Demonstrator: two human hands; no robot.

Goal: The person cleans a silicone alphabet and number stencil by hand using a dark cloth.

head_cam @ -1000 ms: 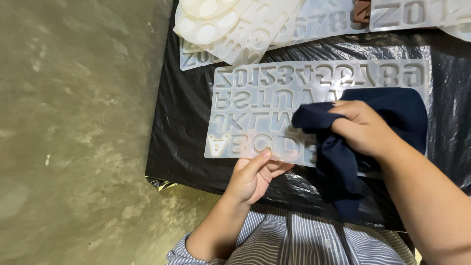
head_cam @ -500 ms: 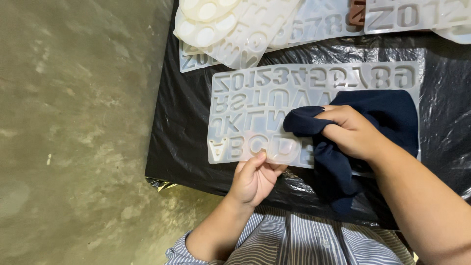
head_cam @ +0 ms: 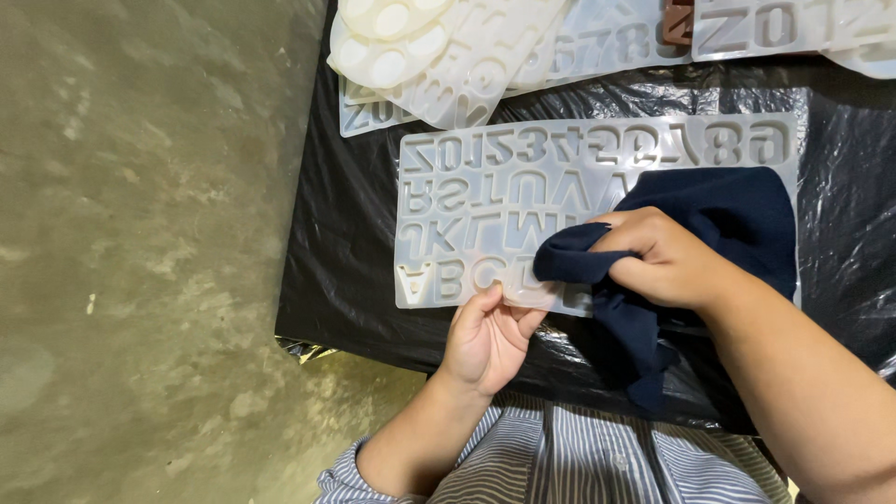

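The translucent white mould (head_cam: 523, 205), a flat rectangular sheet with sunken letters and digits, lies on black plastic film, and the dark blue cloth (head_cam: 719, 219), crumpled, covers its right part and hangs over its near edge.

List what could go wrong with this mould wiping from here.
The left hand pins only the near edge of the translucent silicone letter mould, so it may buckle under wiping. The dark blue cloth in the right hand could leave lint in cavities. The crinkled black plastic sheet might slide.
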